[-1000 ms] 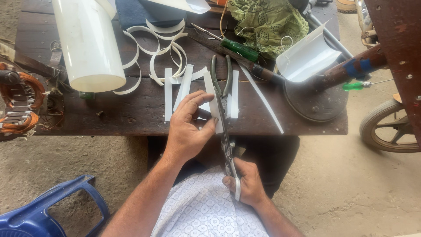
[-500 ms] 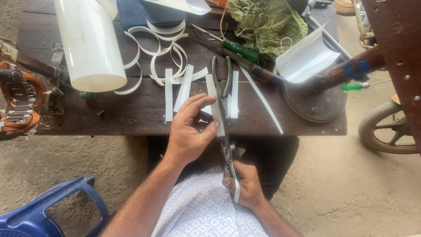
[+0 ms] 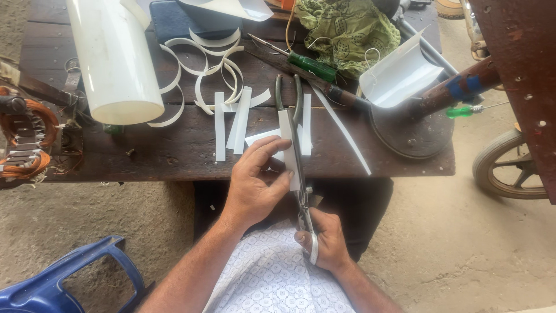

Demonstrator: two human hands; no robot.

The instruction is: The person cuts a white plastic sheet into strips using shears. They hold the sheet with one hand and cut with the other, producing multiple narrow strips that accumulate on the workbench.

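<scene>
My left hand (image 3: 255,182) pinches a white plastic sheet piece (image 3: 267,141) at the near edge of the dark wooden table (image 3: 174,150). My right hand (image 3: 325,239) grips the handles of long metal scissors (image 3: 298,168), whose blades run up along the sheet's right side. Cut white strips (image 3: 230,122) lie flat just beyond my left hand, and one more strip (image 3: 306,123) lies right of the blades.
A white pipe (image 3: 113,55) lies at the back left beside curled white offcuts (image 3: 214,69). Pliers (image 3: 288,93), a green-handled screwdriver (image 3: 310,66), a green cloth (image 3: 347,29), a folded white sheet (image 3: 399,72) and a round metal base (image 3: 411,130) crowd the right. A blue chair (image 3: 63,284) stands lower left, a copper-wound coil (image 3: 23,139) far left.
My left hand has drawn back toward me and now pinches the white sheet at the table edge. The scissors have shifted slightly; my right hand stays on the handles.
</scene>
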